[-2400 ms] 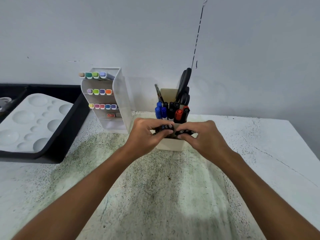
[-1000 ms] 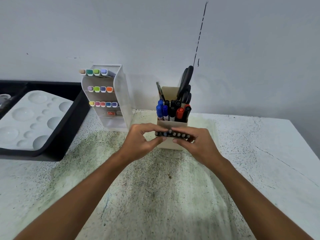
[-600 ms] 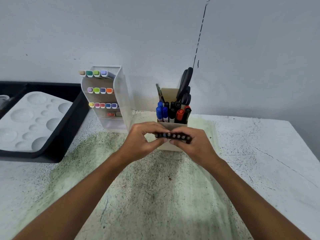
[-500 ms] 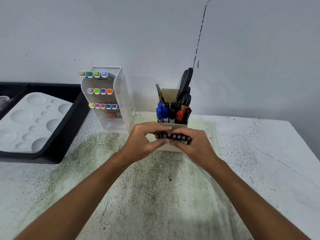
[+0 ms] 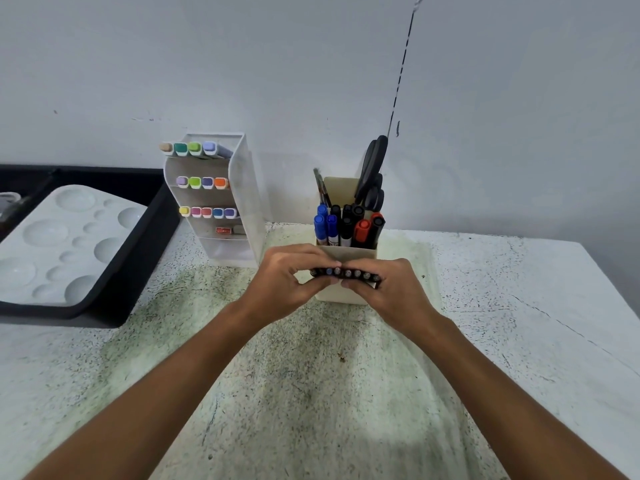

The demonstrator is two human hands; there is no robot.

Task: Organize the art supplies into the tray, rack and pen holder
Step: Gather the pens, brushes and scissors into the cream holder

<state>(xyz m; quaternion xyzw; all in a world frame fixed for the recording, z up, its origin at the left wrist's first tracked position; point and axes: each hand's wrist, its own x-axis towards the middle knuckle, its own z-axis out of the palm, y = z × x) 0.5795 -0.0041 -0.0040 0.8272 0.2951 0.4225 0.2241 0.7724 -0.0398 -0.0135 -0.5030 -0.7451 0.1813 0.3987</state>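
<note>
Pens [image 5: 346, 274], a flat row at frame centre, pinched by left hand [image 5: 287, 289] & right hand [image 5: 391, 296] just in front of pen holder [image 5: 343, 271]; next, I'd guess: lower into its front slot.

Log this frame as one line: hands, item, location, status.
left hand + right hand: gripping row of dark pens | location: at pen holder front | status: pens not yet released

text: none legible | red label on rack [image 5: 223, 230]: too blurry
</note>
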